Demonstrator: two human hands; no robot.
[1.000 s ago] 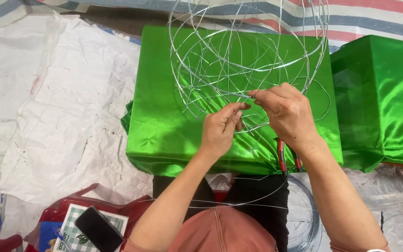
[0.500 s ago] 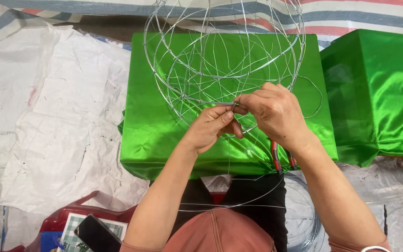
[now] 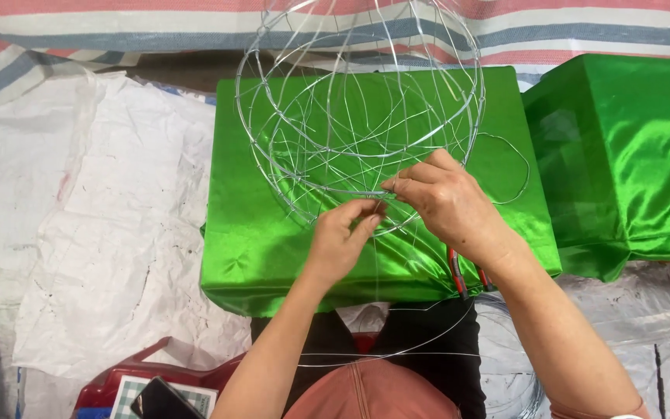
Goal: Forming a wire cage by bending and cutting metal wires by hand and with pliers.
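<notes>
Both hands are up at the lower rim of the wire frame (image 3: 358, 116), a round cage of thin silvery wire that sits over the top of the green satin-covered box (image 3: 273, 233), which looks to serve as a raised work surface so the frame stays at arm's reach. The left hand (image 3: 341, 240) has thumb and fingertips pinched together on a strand right at the rim, seemingly steadying one crossing point. The right hand (image 3: 447, 203) comes in from the other side of that same spot, fingers closed and curled over the wire, close enough that the two hands nearly touch. Just below the right wrist, at the near edge of the box, the red-and-black handles of a pair of pliers (image 3: 459, 275) poke out, parked within easy reach; their head is hidden. A loose loop of wire (image 3: 505, 167) trails off the frame to the right. A second green box (image 3: 630, 155) stands beside the first, cut off by the picture's edge. Exactly which strand is gripped is hard to say: the wires are fine and overlap. The frame's top runs out of view.
</notes>
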